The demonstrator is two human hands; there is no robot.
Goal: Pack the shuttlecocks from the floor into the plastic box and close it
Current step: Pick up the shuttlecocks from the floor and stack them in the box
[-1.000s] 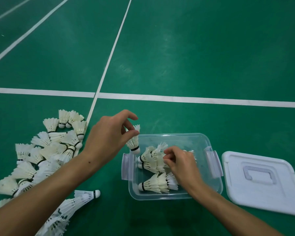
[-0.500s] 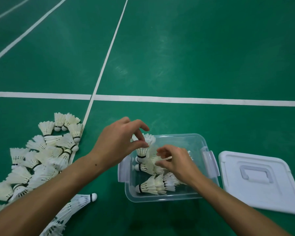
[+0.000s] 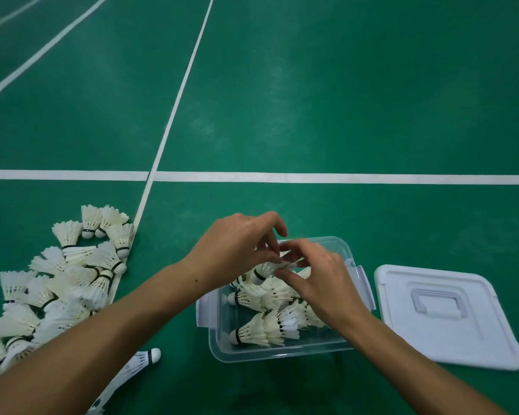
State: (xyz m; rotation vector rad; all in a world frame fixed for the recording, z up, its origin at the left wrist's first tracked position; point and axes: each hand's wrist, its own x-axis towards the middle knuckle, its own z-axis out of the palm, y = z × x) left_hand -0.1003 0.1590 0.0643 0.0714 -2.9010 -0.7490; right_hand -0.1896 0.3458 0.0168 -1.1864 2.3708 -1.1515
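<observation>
A clear plastic box (image 3: 270, 353) stands open on the green floor with several white shuttlecocks (image 3: 253, 332) lying inside. Over its far half, my left hand (image 3: 234, 250) and my right hand (image 3: 315, 280) meet. Both pinch one shuttlecock (image 3: 265, 268) by its feathers, its cork pointing down and to the left. A heap of loose shuttlecocks (image 3: 72, 274) lies on the floor to the left of the box. The white lid (image 3: 444, 319) with a moulded handle lies flat on the floor to the right.
A nested stack of shuttlecocks (image 3: 132, 366) lies along my left forearm near the bottom edge. White court lines (image 3: 312, 177) cross the floor beyond the box. The box has latch flaps on its left and right sides.
My left hand carried a shuttlecock from the box's left rim to over its far half. My right hand rose from the contents to meet it and took hold of the feathers.
</observation>
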